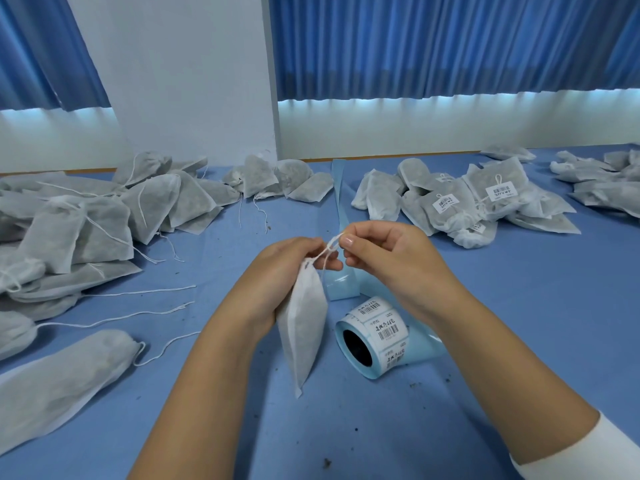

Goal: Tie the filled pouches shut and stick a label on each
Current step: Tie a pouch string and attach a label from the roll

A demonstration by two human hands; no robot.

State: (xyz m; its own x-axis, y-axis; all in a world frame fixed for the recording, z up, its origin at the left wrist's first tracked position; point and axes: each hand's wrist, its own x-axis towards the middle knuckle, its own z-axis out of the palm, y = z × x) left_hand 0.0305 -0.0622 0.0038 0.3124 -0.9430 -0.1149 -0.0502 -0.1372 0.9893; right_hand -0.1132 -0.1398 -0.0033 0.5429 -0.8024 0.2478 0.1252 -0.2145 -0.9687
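A filled white fabric pouch hangs over the blue table, bottom corner down. My left hand grips its gathered neck. My right hand pinches a loop of the white drawstring just right of the neck. A roll of barcode labels lies on its side below my right wrist, its blue backing strip trailing away to the back of the table.
Untied pouches with loose strings are heaped at the left and at the back middle. Tied, labelled pouches are piled at the right. One long pouch lies near the front left. The table carries dark crumbs.
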